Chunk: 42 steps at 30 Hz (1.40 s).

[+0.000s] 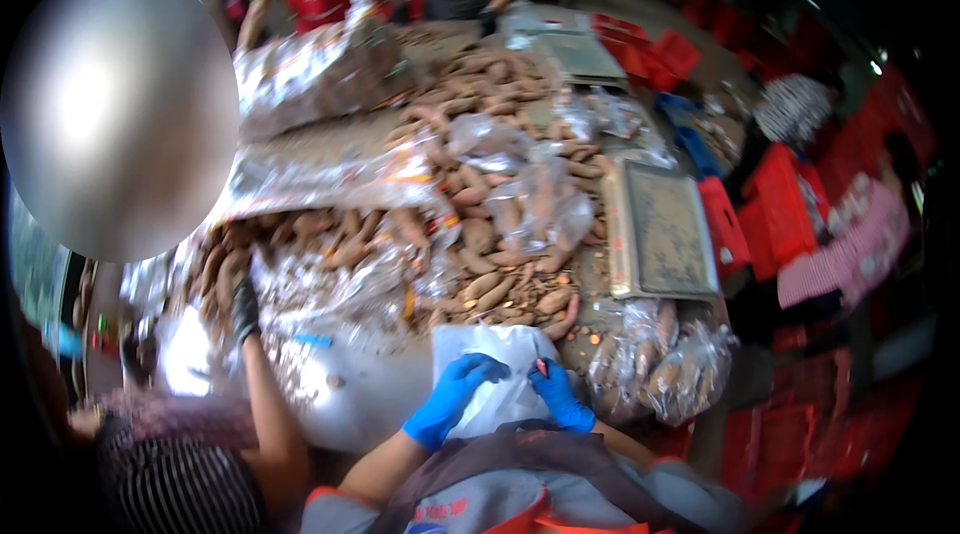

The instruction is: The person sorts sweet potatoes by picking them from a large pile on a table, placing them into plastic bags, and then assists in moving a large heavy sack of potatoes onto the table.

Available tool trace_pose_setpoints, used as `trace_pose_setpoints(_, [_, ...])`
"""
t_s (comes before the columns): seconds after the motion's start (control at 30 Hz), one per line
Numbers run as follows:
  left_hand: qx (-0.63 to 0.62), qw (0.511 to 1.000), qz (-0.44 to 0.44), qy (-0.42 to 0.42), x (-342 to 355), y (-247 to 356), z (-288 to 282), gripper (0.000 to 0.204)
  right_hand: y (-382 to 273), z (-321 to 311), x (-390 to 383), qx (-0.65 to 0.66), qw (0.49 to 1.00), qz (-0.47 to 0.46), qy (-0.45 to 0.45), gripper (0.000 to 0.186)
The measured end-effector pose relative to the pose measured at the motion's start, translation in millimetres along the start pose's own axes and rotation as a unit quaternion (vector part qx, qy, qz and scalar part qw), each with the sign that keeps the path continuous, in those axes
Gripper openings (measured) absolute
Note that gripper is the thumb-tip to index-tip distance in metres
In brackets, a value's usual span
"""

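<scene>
The thin, white plastic bag lies flat at the near edge of the shiny, silver metal table, between the two blue-gloved hands. The left hand rests at the bag, fingers bent; I can't tell if it grips. The right hand seems to pinch a small, reddish thing. The bag should be very light, soft and slippery, and might rip. Its top edge looks best to hold. Just past it, a big heap of long, brown sweet potatoes blocks the far side. Full, clear plastic bags crowd the right, near a flat, grey scale. On the left is another worker's dark-gloved hand.
</scene>
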<state>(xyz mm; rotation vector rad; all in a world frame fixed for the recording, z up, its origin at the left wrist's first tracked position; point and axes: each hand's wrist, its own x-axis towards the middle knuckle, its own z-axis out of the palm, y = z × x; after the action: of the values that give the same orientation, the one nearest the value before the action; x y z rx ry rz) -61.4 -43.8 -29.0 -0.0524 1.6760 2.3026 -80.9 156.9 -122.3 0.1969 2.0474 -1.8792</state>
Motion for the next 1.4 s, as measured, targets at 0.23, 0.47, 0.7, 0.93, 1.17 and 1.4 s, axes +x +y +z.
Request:
trace_pose_setpoints(0.23, [-0.15, 0.975, -0.16, 0.037, -6, -38, 2, 0.037, -35, 7, -20, -0.096, 0.96, -0.261, -0.032, 0.013])
trace_pose_setpoints(0.47, [-0.053, 0.989, -0.101, 0.091, -6, -42, 24, 0.019, -2, 9, -9, 0.094, 0.969, -0.223, -0.041, 0.013])
trace_pose_setpoints(0.7, [-0.176, 0.98, -0.014, 0.088, -16, 26, 70, 0.021, -18, -41, -21, -0.06, 0.997, -0.047, 0.03, 0.022])
trace_pose_setpoints(0.93, [-0.159, 0.978, 0.062, 0.119, 2, 61, 72, 0.037, 5, -54, 1, 0.277, 0.938, 0.056, -0.201, 0.016])
trace_pose_setpoints(1.17, [-0.283, 0.943, -0.032, 0.169, 9, -28, 12, 0.033, -78, -70, -4, 0.363, 0.89, -0.031, -0.274, 0.068])
trace_pose_setpoints(1.4, [-0.091, 0.969, 0.016, 0.228, -5, -23, 4, 0.036, -94, -47, 0, 0.109, 0.976, -0.007, -0.19, 0.019])
